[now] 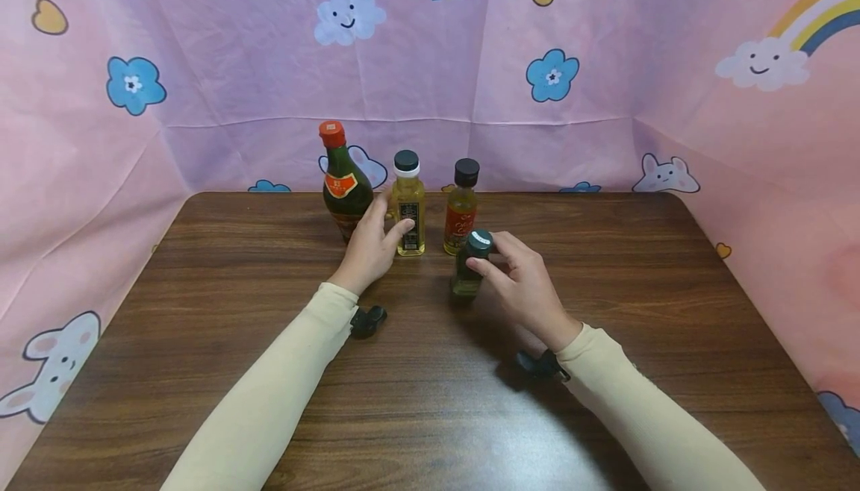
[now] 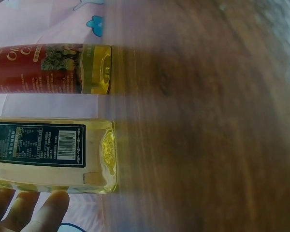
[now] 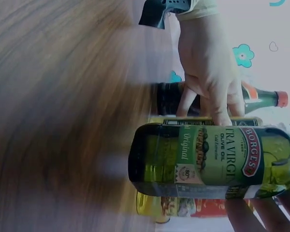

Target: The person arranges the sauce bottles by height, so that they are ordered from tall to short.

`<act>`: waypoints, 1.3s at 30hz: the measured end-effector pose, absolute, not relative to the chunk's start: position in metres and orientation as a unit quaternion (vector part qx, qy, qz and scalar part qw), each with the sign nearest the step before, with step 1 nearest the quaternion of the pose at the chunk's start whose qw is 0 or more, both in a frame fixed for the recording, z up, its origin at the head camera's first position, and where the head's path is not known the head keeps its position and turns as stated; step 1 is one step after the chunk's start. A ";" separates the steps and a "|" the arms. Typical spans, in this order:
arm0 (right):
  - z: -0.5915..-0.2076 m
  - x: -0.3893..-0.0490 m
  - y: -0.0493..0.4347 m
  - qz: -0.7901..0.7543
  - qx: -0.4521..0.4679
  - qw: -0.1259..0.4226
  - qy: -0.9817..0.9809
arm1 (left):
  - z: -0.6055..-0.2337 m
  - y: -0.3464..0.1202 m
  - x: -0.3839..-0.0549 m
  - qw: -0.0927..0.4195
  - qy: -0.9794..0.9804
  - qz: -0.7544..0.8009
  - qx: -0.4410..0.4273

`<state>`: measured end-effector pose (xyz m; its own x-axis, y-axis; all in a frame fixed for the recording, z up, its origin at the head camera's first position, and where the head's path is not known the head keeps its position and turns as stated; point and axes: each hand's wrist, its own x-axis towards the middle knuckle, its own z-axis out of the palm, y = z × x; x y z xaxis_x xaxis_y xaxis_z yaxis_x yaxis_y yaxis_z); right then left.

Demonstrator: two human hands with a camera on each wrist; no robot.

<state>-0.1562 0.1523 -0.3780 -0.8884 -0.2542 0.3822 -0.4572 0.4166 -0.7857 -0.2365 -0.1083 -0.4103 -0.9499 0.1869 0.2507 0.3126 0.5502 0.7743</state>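
Observation:
My left hand (image 1: 371,249) grips a square bottle of yellow oil (image 1: 410,207) with a dark cap, thumb over its dark back label and fingers (image 2: 50,210) along its left side. My right hand (image 1: 527,289) holds a green olive oil bottle (image 3: 212,162) by its upper part, tilted slightly in the head view; whether its base touches the table I cannot tell. Just behind it stands a red-labelled oil bottle (image 1: 460,211) with a black cap, partly covered. A dark green bottle (image 1: 343,177) with a red cap stands beside my left hand, its lower part hidden.
The brown wooden table (image 1: 235,327) carries all the bottles near its back edge. A pink patterned cloth (image 1: 430,88) hangs around the back and sides. Black wrist mounts (image 1: 368,321) sit beneath both sleeves.

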 end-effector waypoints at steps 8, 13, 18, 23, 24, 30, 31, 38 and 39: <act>-0.374 -0.159 0.170 0.480 0.219 0.146 -0.837 | -0.412 -0.108 -0.236 0.074 -0.873 -0.459 -0.145; -0.374 -0.163 0.181 0.463 0.209 0.167 -0.845 | -0.412 -0.108 -0.237 0.075 -0.873 -0.460 -0.145; -0.372 -0.168 0.190 0.457 0.205 0.183 -0.846 | -0.412 -0.108 -0.238 0.073 -0.871 -0.464 -0.143; -0.371 -0.174 0.197 0.447 0.198 0.199 -0.849 | -0.413 -0.109 -0.238 0.073 -0.870 -0.466 -0.144; -0.371 -0.175 0.198 0.445 0.197 0.201 -0.850 | -0.413 -0.109 -0.238 0.073 -0.870 -0.466 -0.144; -0.375 -0.184 0.205 0.452 0.172 0.198 -0.853 | -0.414 -0.108 -0.238 0.068 -0.870 -0.467 -0.140; -0.375 -0.187 0.206 0.453 0.165 0.198 -0.854 | -0.414 -0.108 -0.238 0.068 -0.871 -0.467 -0.139; -0.378 -0.204 0.211 0.468 0.152 0.202 -0.847 | -0.414 -0.109 -0.238 0.071 -0.869 -0.469 -0.142; -0.379 -0.206 0.211 0.467 0.153 0.202 -0.847 | -0.413 -0.109 -0.238 0.070 -0.869 -0.469 -0.141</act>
<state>-0.2063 0.2114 -0.3791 -0.8715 -0.0710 0.4852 -0.4481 0.5174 -0.7290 -0.2379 -0.1094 -0.4134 -0.9502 0.1801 0.2543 0.3114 0.5209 0.7948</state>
